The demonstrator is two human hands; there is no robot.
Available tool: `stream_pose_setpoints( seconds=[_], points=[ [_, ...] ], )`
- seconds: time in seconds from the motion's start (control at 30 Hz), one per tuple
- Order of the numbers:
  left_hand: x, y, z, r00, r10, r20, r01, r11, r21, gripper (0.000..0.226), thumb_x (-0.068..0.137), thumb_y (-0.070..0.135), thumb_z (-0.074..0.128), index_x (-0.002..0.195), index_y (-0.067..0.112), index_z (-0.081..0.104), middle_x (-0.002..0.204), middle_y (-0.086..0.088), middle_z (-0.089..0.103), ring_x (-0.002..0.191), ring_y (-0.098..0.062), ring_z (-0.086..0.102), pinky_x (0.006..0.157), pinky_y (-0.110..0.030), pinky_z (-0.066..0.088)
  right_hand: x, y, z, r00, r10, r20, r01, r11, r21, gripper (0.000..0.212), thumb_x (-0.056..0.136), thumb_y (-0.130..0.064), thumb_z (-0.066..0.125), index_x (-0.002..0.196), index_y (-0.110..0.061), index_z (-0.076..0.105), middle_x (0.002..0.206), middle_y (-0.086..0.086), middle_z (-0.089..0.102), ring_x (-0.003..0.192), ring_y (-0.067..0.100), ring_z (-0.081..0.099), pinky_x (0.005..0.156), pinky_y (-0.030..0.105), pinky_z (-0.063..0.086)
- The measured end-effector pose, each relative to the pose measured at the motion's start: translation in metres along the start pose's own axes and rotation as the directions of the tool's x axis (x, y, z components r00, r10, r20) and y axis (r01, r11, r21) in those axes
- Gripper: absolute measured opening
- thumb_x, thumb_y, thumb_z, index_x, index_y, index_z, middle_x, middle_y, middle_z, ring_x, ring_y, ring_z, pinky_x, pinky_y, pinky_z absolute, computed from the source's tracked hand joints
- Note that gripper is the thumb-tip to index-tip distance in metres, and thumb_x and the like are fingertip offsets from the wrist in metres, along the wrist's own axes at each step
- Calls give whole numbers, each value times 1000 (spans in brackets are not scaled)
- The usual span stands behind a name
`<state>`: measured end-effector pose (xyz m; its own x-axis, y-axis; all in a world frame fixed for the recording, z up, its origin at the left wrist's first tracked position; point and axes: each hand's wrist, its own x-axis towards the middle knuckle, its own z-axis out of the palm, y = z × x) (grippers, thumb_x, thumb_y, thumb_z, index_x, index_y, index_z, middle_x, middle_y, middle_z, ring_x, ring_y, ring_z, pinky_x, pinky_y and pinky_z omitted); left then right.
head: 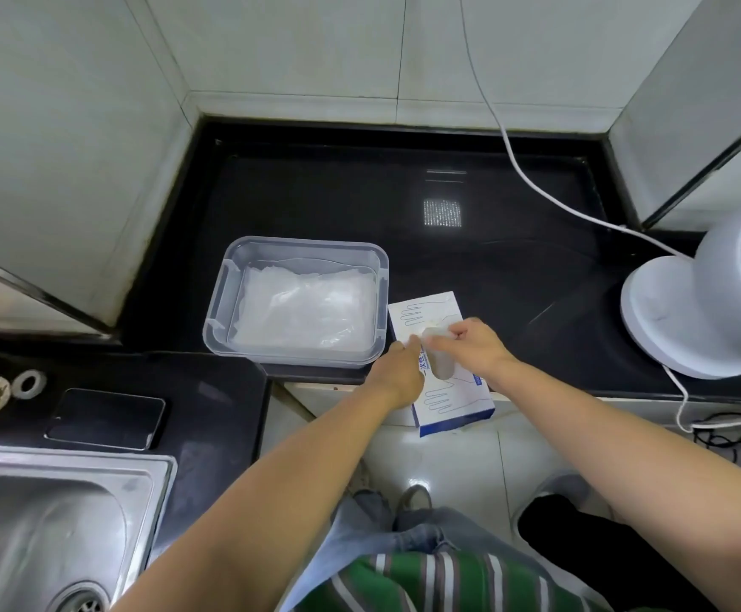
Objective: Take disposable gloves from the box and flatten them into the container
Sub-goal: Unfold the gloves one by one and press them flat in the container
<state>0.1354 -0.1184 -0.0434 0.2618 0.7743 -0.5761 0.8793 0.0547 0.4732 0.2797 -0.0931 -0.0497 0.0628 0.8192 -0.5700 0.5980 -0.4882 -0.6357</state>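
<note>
A white and blue glove box (437, 311) lies on the black counter's front edge, partly overhanging it. Left of it stands a clear plastic container (227, 298) with flattened translucent gloves (307, 307) inside. Over the box's opening, my right hand (474, 346) pinches a translucent glove (441, 362) that hangs out of the box. My left hand (397, 373) grips the box's left side, fingers curled at the opening, touching the same glove.
A white desk fan (704, 311) stands at the right with its cable (536, 187) running across the counter. A dark phone (106, 417), a tape roll (29, 384) and a steel sink (51, 523) lie at the left. Tiled walls enclose the back.
</note>
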Motion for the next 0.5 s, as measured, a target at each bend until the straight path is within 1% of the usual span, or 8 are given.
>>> stream_pose_setpoints(
  seconds=[0.07, 0.1, 0.17, 0.23, 0.3, 0.37, 0.4, 0.5],
  points=[
    [1, 1, 0, 1000, 7, -2, -7, 1000, 27, 60, 99, 11, 40, 153, 12, 14, 143, -18, 36, 123, -33, 49, 94, -37, 43, 0, 1, -1, 1000, 24, -14, -25, 995, -95, 27, 77, -15, 74, 63, -10, 51, 69, 1, 47, 65, 19, 46, 55, 24, 37],
    [2, 0, -1, 1000, 10, -2, -10, 999, 33, 58, 99, 11, 40, 152, 11, 16, 141, -18, 37, 122, -34, 50, 94, -38, 43, 1, 1, -1, 999, -7, -40, 5, 999, -53, 29, 80, -14, 73, 61, -10, 51, 69, 2, 49, 64, 18, 46, 55, 23, 38],
    [5, 0, -3, 1000, 12, 8, -12, 999, 30, 54, 99, 12, 39, 150, 10, 21, 138, -19, 39, 120, -34, 50, 93, -38, 43, 1, 2, -3, 994, -65, -90, 78, 986, 146, 28, 86, -18, 72, 66, -10, 55, 77, 7, 57, 72, 16, 53, 65, 23, 45],
    [6, 0, -5, 1000, 8, 28, -8, 1000, 20, 52, 100, 13, 39, 148, 9, 23, 137, -18, 40, 120, -33, 50, 93, -37, 44, 0, 1, -5, 991, -78, -106, 106, 947, 302, 21, 89, -21, 70, 76, -10, 57, 91, 12, 61, 82, 18, 57, 74, 31, 48],
    [6, 1, -5, 999, 6, 39, -7, 1000, 23, 51, 100, 13, 39, 148, 10, 24, 138, -18, 39, 120, -34, 50, 94, -37, 43, 1, 3, -4, 997, -24, -68, 43, 958, 282, 19, 90, -22, 69, 82, -9, 58, 95, 13, 62, 83, 19, 58, 73, 32, 51],
    [6, 3, -4, 999, 3, 49, -5, 999, 38, 53, 99, 13, 40, 149, 11, 22, 139, -18, 38, 120, -35, 50, 94, -38, 43, -2, 3, -6, 999, 43, -2, -42, 983, 176, 21, 88, -16, 70, 76, -9, 55, 82, 7, 57, 72, 16, 54, 59, 25, 46],
    [6, 3, -3, 998, -2, 56, -1, 999, 49, 54, 99, 13, 40, 150, 11, 20, 140, -19, 37, 121, -35, 50, 95, -37, 43, -1, 3, -8, 999, 49, -5, -47, 984, 171, 23, 87, -14, 71, 72, -7, 54, 78, 6, 55, 68, 15, 52, 56, 23, 44],
    [9, 5, -3, 997, -11, 78, 6, 998, 66, 56, 100, 12, 39, 151, 9, 17, 144, -19, 34, 125, -35, 47, 97, -37, 42, -4, -5, -16, 996, -29, -83, 59, 921, 385, 22, 87, -22, 73, 79, -5, 61, 80, 5, 63, 74, 16, 60, 65, 29, 50]
  ],
)
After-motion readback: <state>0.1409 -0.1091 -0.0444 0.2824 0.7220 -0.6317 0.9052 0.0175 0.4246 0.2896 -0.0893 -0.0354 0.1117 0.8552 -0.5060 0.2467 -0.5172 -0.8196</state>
